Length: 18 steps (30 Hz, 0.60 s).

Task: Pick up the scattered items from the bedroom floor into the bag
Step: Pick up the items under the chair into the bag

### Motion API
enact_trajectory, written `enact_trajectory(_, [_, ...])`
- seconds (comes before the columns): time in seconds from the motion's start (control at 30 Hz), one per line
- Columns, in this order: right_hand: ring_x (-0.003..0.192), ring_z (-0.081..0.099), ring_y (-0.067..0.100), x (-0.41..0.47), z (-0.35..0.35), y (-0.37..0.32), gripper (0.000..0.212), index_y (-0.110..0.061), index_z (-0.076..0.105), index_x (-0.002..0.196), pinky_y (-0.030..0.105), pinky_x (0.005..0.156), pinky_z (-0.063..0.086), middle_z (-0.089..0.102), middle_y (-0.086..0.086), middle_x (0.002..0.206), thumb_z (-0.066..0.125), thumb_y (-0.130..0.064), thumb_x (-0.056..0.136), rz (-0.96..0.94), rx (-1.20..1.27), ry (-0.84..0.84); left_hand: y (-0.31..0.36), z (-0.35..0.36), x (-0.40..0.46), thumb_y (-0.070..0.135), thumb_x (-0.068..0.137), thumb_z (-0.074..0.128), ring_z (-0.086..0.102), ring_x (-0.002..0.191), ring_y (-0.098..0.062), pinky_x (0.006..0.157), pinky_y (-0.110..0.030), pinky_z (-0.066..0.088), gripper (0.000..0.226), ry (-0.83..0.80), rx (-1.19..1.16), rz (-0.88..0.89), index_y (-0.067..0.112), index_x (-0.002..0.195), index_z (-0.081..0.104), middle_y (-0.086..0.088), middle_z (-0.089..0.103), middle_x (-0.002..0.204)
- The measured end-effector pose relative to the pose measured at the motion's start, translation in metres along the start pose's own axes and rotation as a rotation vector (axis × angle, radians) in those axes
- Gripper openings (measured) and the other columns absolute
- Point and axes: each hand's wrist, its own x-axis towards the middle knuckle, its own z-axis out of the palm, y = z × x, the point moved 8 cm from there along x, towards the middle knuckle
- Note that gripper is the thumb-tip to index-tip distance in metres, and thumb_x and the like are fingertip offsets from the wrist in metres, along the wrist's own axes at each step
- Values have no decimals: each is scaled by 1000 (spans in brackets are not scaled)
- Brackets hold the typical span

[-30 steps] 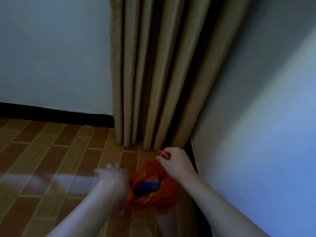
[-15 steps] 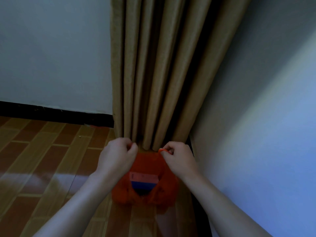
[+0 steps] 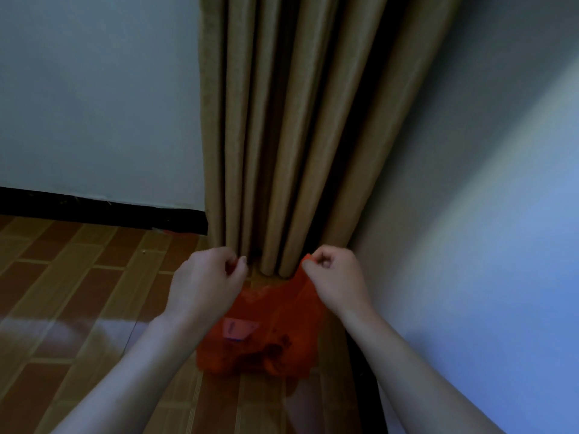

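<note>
Two bare hands in front of the camera, both on an orange plastic bag [image 3: 275,336] that hangs between them, low in the corner of the room.

Left hand [image 3: 205,283]: fingers curled tight, pinching the top left edge of bag betw. thumb and forefinger; only a small bit of orange visible inside the fist. Right hand [image 3: 336,281]: fingers also curled, pinching the top right edge, a small orange tip sticking out above the knuckles. Hands apart from each other, at about same height, so the mouth of bag stretched betw. them.

Bag thin and half transparent. Inside, a pale pink flat item [image 3: 239,328] w/ a small blue strip at its lower edge; cannot tell what it is. Bottom of bag wrinkled, very close to the wooden floor [image 3: 78,308]; touching or not, cannot tell.

Behind the hands, a beige curtain [image 3: 297,136] in long folds, reaching down to just behind the bag. Pale wall on left w/ a black skirting board [image 3: 94,209] at its base; another pale wall [image 3: 485,214] on right side. A tiny light speck [image 3: 143,252] on floor near the skirting, well apart from bag.
</note>
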Motion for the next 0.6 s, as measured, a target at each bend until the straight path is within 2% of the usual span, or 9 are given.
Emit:
enact_trajectory(0.17, [47, 47, 14, 0, 4, 9, 24, -8, 65, 71, 30, 50, 39, 51, -1, 50, 70, -20, 91, 15, -101, -53, -13, 9, 3, 40, 102, 60, 54, 47, -10, 45, -22, 35, 39, -75, 67, -45, 26, 66, 60, 4, 58, 56])
enact_trajectory(0.27, [53, 57, 18, -1, 9, 7, 26, -18, 69, 74, 27, 51, 43, 63, 4, 61, 70, -31, 97, -10, -196, -101, -19, 8, 4, 41, 102, 61, 54, 51, -8, 46, -21, 34, 32, -85, 125, -69, 28, 72, 61, 6, 59, 61])
enact_trajectory(0.37, [62, 64, 23, -3, 16, 7, 27, -22, 69, 77, 31, 55, 47, 67, 7, 69, 69, -38, 99, -23, -213, -101, -31, 5, 7, 43, 101, 63, 57, 59, -8, 48, -21, 35, 24, -97, 161, -120, 29, 81, 64, 7, 61, 70])
enact_trajectory(0.5, [56, 57, 17, 3, 17, 3, 29, -20, 69, 76, 27, 51, 41, 63, 3, 66, 69, -39, 98, 1, -226, -80, -38, 5, 6, 39, 97, 70, 58, 60, -8, 48, -21, 36, 23, -108, 124, -142, 31, 78, 60, 8, 62, 72])
enact_trajectory(0.6, [52, 52, 9, 5, 18, 2, 30, -20, 67, 75, 23, 50, 38, 58, -2, 62, 69, -38, 99, 49, -203, -66, -38, 1, 5, 38, 96, 71, 59, 60, -11, 49, -26, 43, 22, -83, 41, -167, 30, 78, 61, 7, 62, 72])
